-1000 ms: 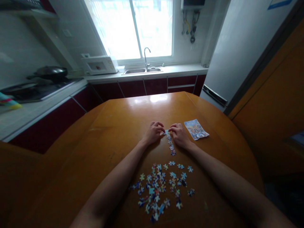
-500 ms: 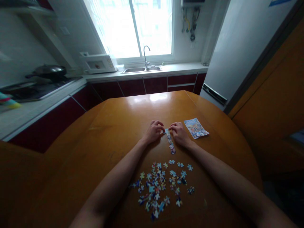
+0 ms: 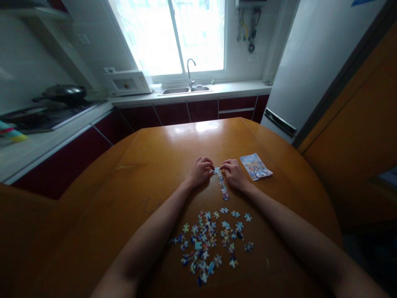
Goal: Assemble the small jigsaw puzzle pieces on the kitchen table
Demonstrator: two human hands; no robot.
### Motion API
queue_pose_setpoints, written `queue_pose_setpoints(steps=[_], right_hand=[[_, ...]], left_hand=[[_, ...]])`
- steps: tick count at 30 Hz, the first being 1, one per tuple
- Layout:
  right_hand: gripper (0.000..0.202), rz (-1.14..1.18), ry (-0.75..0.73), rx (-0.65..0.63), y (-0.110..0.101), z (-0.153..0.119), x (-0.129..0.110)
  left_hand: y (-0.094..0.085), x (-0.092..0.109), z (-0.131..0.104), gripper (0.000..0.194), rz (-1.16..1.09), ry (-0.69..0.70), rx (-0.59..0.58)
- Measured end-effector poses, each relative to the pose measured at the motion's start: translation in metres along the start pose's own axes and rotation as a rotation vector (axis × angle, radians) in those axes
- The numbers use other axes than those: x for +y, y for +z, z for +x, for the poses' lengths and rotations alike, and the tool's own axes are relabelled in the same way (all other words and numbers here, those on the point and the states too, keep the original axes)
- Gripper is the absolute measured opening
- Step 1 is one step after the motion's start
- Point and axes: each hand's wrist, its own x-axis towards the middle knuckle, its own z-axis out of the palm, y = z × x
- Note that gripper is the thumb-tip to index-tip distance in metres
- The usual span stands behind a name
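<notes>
A narrow strip of joined puzzle pieces (image 3: 223,186) lies on the wooden table, running from between my hands toward me. My left hand (image 3: 201,170) has its fingers bent together on a small pale piece at the strip's far left end. On the other side, my right hand (image 3: 233,171) rests with curled fingertips at the strip's far right edge; whether they grip a piece is too small to tell. Nearer to me lies a loose scatter of puzzle pieces (image 3: 204,239), mostly light blue and white. A creased picture sheet (image 3: 256,167) is right of my right hand.
The round-ended wooden table (image 3: 124,186) fills the foreground. Behind it a counter holds a sink (image 3: 176,90) and a white microwave (image 3: 130,82). A pan (image 3: 65,92) sits on the stove at the left. A fridge (image 3: 297,62) stands at the right.
</notes>
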Motion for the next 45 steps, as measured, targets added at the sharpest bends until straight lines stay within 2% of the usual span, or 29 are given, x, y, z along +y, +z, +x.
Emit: queue_pose_setpoints(steps=[9, 14, 18, 20, 23, 26, 29, 32, 38, 45], right_hand=[[0.024, -0.008, 0.012, -0.016, -0.003, -0.001, -0.005], [0.022, -0.011, 0.018, -0.012, -0.005, 0.000, -0.008], [0.021, -0.029, -0.059, -0.023, -0.012, 0.000, -0.018], [0.022, -0.005, -0.162, -0.122, -0.019, -0.002, -0.029], [0.016, 0.070, -0.341, -0.407, -0.032, -0.011, -0.057], [0.012, 0.060, -0.414, -0.741, -0.042, -0.025, -0.094], [0.009, -0.041, -0.467, -0.930, -0.044, -0.039, -0.121], [0.010, -0.148, -0.490, -0.970, -0.040, -0.048, -0.130], [0.009, -0.292, -0.479, -0.916, -0.029, -0.056, -0.124], [0.007, -0.217, -0.412, -0.920, -0.030, -0.057, -0.127]], left_hand=[[0.001, -0.002, 0.000, 0.021, -0.014, 0.003, 0.002], [0.000, -0.002, 0.000, 0.027, -0.024, -0.009, 0.005], [0.000, -0.001, 0.000, 0.027, -0.024, -0.014, 0.015], [0.000, -0.001, 0.000, 0.027, -0.025, -0.022, 0.027], [0.001, -0.001, -0.001, 0.023, -0.025, -0.027, 0.034], [0.001, -0.001, -0.002, 0.019, -0.033, -0.022, 0.031], [0.001, -0.001, -0.002, 0.025, -0.042, -0.024, 0.034], [0.001, -0.001, -0.002, 0.028, -0.045, -0.027, 0.039], [0.002, -0.003, -0.002, 0.026, -0.045, -0.024, 0.046], [0.001, -0.001, -0.002, 0.029, -0.051, -0.024, 0.037]])
